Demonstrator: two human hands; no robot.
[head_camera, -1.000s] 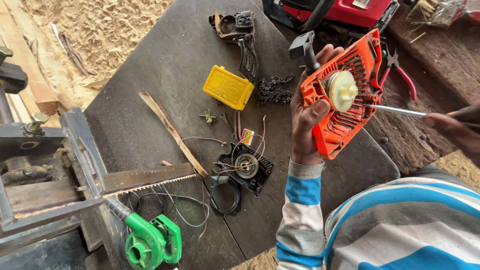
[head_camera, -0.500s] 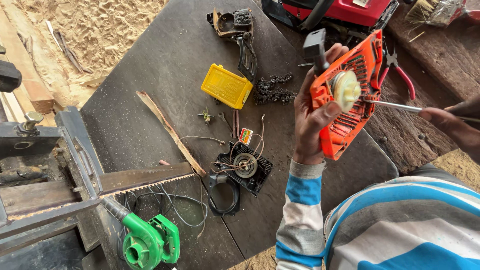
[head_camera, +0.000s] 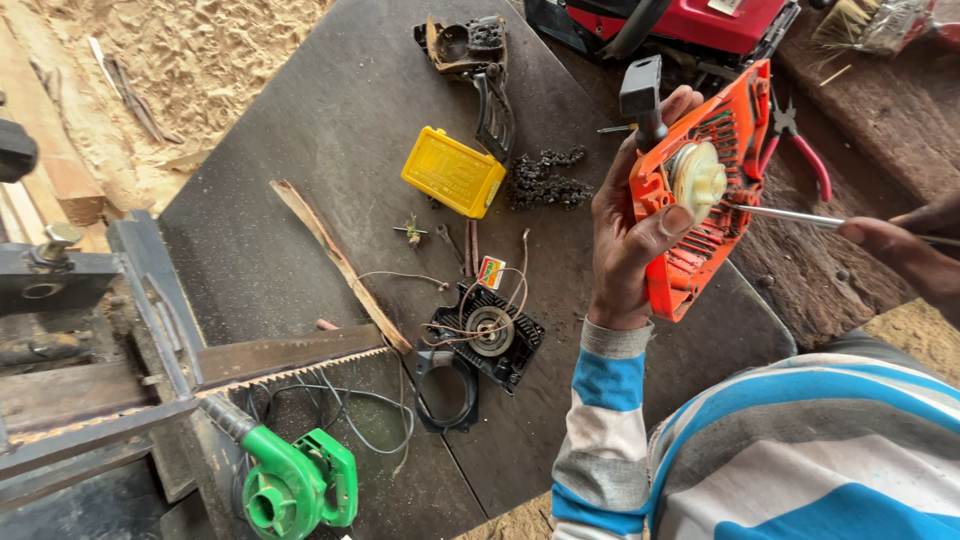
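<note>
Gripping the orange starter cover (head_camera: 700, 200) by its edge, the left hand (head_camera: 630, 225) has thumb and fingers clamped round it, holding it upright above the dark table (head_camera: 330, 130). The right hand (head_camera: 905, 250), beside the cover, has fingers closed on a screwdriver (head_camera: 790, 215) whose tip meets the cream pulley (head_camera: 697, 178) at the cover's middle. The pulley sits in place, so work there looks unfinished. Left of the cover lie a chain (head_camera: 545, 180) and a shut yellow box (head_camera: 453, 172), contents hidden.
</note>
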